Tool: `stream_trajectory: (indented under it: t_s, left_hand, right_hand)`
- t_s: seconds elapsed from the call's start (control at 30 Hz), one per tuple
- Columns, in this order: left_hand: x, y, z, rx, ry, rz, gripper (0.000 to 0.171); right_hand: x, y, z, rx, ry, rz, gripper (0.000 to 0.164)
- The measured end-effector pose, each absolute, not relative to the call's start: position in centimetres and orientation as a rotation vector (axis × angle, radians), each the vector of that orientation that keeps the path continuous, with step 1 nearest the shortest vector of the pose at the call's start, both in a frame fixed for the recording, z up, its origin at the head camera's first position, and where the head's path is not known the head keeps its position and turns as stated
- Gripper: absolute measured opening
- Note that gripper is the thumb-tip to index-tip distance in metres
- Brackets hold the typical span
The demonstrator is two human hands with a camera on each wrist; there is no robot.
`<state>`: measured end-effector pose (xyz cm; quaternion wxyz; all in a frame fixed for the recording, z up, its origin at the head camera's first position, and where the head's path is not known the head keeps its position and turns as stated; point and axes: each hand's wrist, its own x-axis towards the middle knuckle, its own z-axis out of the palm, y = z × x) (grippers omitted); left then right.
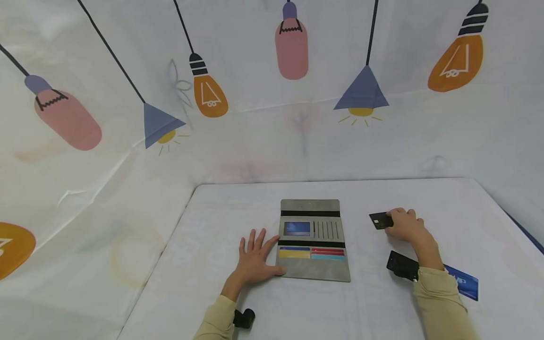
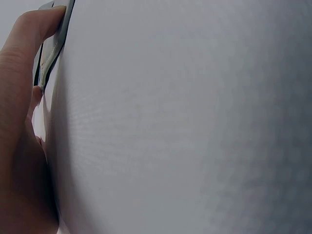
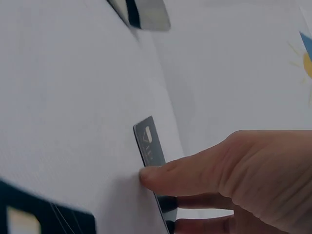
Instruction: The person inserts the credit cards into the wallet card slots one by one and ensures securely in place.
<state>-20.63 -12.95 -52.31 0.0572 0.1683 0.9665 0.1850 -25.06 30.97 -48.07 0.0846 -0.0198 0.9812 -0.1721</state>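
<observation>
An opened grey bifold card wallet point(image 1: 316, 271) lies flat, with a blue card point(image 1: 297, 228) in its upper window and several coloured cards in its lower slots. My left hand point(image 1: 253, 264) has its fingers spread, thumb and forefinger touching the wallet's left edge. In the left wrist view the thumb point(image 2: 29, 34) rests on the wallet's rim. To the right of the wallet, my right hand point(image 1: 408, 225) pinches a black card point(image 1: 379, 220). The right wrist view shows the thumb on one face of this chip card point(image 3: 149, 139) and fingers behind it.
A blue card point(image 1: 464, 282) lies on the white table point(image 1: 212, 226), partly under the right forearm. A dark card point(image 3: 53, 214) with a chip shows at the right wrist view's lower left. Black wrist cameras sit by both sleeves. White cloth with printed lamps point(image 1: 361, 89) hangs behind.
</observation>
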Motion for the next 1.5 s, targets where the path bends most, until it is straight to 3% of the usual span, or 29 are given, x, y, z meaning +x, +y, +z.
stream_trajectory:
  t_s: [0.43,1.17,1.5]
  left_hand:
    - [-20.8,-12.9,-52.5,0.518,2.933,0.564,0.089]
    - [-20.7,-13.0,-52.6,0.512,2.938,0.544,0.089]
    - [-20.7,-12.9,-52.3,0.515,2.939,0.548,0.089]
  right_hand:
    - [-25.5,25.5,-48.4,-0.137,3.042,-0.427,0.038]
    - [-25.7,25.2,-48.7,-0.193,2.99,-0.498,0.056]
    - [-25.8,26.3,-48.4,-0.186,3.121,-0.47,0.052]
